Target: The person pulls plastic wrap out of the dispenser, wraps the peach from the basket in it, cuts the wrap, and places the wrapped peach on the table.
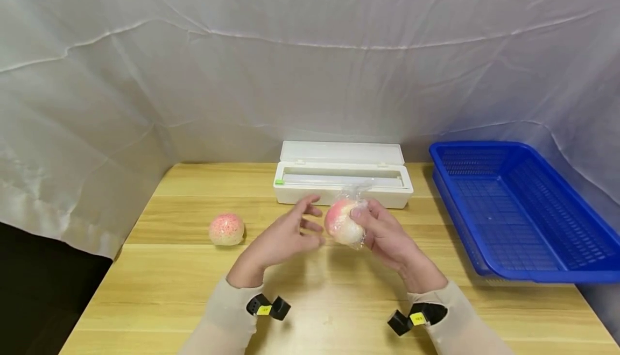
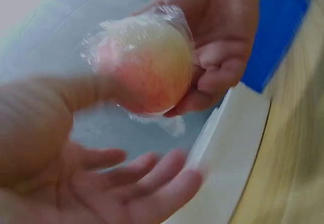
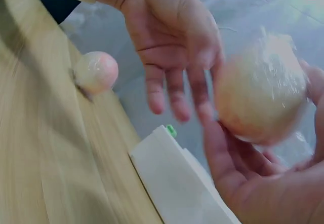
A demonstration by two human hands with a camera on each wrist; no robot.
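Observation:
Clear plastic film, crinkled and shiny, covers a pink and cream peach [image 1: 343, 222] above the table in the head view. My right hand [image 1: 389, 239] grips this wrapped peach from the right, thumb on the near side. To its left is my left hand [image 1: 289, 235], fingers spread and slightly bent, holding nothing. In the left wrist view the left thumb [image 2: 86, 93] overlaps the peach; whether it touches is unclear from the blur. A second peach [image 1: 226, 229], speckled pink, rests on the table left of the left hand.
A long white film dispenser box [image 1: 290, 196] stands behind the hands, its lid [image 1: 341, 152] raised. At the right sits a blue plastic basket [image 1: 465, 236] with slatted sides. Pale cloth [image 1: 310, 86] hangs behind the wooden table [image 1: 169, 290].

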